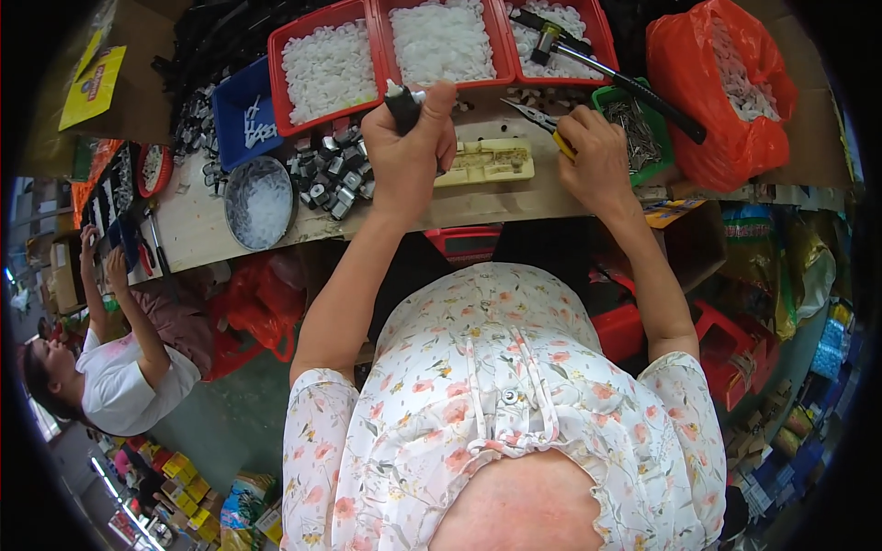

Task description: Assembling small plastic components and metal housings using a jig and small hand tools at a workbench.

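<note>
A worker in a white floral blouse (514, 367) sits or stands at a pale, cluttered table (542, 202), hands apart and each closed on something. The left hand (409, 151) grips a small black-and-white part (404, 108) upright in the fist, its white tip clear of the fingers, apparently to leave that end exposed. The right hand (593, 156) is wrapped around yellow-handled metal pliers (540, 118), whose nose points left; whether their jaws meet is too small to tell.

Between and just below the two hands lies a pale-yellow, slotted rectangular block (496, 163), seemingly central so that either hand can reach it. Black-and-silver blocky pieces (335, 174) are heaped left of it, beside a round metal bowl (230, 207). Red plastic trays (275, 69) of small white pieces (331, 69) line the far side, perhaps sorted for easy picking. A black-handled hammer (634, 87) lies across the rightmost tray and over a green tray (663, 165) of slim metal pieces (628, 129), apparently parked above the working space.
</note>
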### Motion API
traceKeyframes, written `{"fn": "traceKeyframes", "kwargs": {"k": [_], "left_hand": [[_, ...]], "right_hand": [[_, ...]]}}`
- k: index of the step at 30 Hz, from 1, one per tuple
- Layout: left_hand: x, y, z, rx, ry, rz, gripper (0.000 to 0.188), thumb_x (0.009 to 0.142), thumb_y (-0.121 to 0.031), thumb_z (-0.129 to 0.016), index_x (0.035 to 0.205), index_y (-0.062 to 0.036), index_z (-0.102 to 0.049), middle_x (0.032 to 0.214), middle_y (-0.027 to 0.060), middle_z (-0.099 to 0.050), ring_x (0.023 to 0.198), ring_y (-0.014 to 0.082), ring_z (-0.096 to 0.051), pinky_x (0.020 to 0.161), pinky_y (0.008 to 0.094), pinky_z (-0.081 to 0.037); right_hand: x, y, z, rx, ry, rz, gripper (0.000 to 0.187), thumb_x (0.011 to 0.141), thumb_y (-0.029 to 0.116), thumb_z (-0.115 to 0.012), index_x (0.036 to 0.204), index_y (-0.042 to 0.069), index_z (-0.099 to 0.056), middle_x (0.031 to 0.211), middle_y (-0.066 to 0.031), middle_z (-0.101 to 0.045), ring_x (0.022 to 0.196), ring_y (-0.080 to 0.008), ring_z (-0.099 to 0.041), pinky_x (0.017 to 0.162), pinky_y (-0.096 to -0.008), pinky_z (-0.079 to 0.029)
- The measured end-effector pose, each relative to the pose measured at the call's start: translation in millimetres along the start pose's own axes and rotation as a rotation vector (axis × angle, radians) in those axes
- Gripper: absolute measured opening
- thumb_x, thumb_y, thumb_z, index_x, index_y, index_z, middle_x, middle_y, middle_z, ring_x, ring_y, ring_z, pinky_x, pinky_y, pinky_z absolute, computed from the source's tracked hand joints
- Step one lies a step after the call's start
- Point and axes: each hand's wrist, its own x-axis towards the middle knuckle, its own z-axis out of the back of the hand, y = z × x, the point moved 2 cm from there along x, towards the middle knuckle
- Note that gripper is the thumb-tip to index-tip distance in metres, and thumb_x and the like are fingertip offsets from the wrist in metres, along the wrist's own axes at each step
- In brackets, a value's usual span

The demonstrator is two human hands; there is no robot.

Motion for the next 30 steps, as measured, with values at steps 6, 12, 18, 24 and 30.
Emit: {"fn": "traceKeyframes", "kwargs": {"k": [6, 12, 18, 24, 30], "left_hand": [[-3, 43, 11, 0.513, 0.012, -0.285, 0.040, 0.090, -0.022, -0.074, 0.064, -0.0030, -0.051, 0.055, -0.0049, -0.042, 0.053, 0.0064, -0.033, 0.048, 0.0273, -0.030], [5, 30, 21, 0.088, 0.025, 0.037, 0.043, 0.097, -0.038, -0.062, 0.070, -0.0066, -0.052, 0.056, 0.0003, -0.051, 0.049, 0.0075, -0.048, 0.044, 0.0241, -0.034], [-22, 28, 11, 0.219, 0.183, 0.025, 0.038, 0.102, -0.041, -0.052, 0.105, -0.0032, -0.054, 0.065, -0.0012, -0.050, 0.051, 0.0060, -0.045, 0.046, 0.0233, -0.036], [-31, 24, 6, 0.397, 0.232, -0.082, 0.041, 0.101, -0.043, -0.053, 0.101, -0.0016, -0.058, 0.063, -0.0018, -0.050, 0.052, 0.0061, -0.046, 0.048, 0.0240, -0.039], [-35, 23, 12, 0.566, 0.395, -0.032, 0.037, 0.103, -0.038, -0.051, 0.092, -0.0031, -0.057, 0.065, -0.0020, -0.050, 0.053, 0.0050, -0.045, 0.047, 0.0228, -0.036]], "right_hand": [[-4, 7, 15, 0.134, -0.059, 0.001, 0.020, 0.066, -0.004, -0.062, 0.083, 0.002, -0.053, 0.088, -0.0113, -0.056, 0.088, -0.0320, -0.058, 0.069, -0.0415, -0.040], [-1, 13, 30, 0.259, -0.055, -0.011, 0.021, 0.065, -0.007, -0.060, 0.085, -0.002, -0.055, 0.093, -0.0133, -0.060, 0.089, -0.0334, -0.060, 0.074, -0.0415, -0.044], [7, 39, 42, 0.324, -0.017, 0.133, 0.027, 0.069, -0.009, -0.053, 0.095, -0.004, -0.060, 0.116, -0.0169, -0.062, 0.108, -0.0339, -0.059, 0.096, -0.0419, -0.041], [4, 44, 39, 0.242, 0.008, 0.169, 0.023, 0.071, -0.008, -0.054, 0.094, -0.003, -0.059, 0.115, -0.0162, -0.061, 0.107, -0.0346, -0.058, 0.094, -0.0429, -0.042], [-11, 37, 31, 0.300, 0.074, 0.189, 0.016, 0.071, -0.009, -0.059, 0.084, -0.001, -0.054, 0.096, -0.0140, -0.059, 0.087, -0.0340, -0.059, 0.075, -0.0405, -0.045]]}}
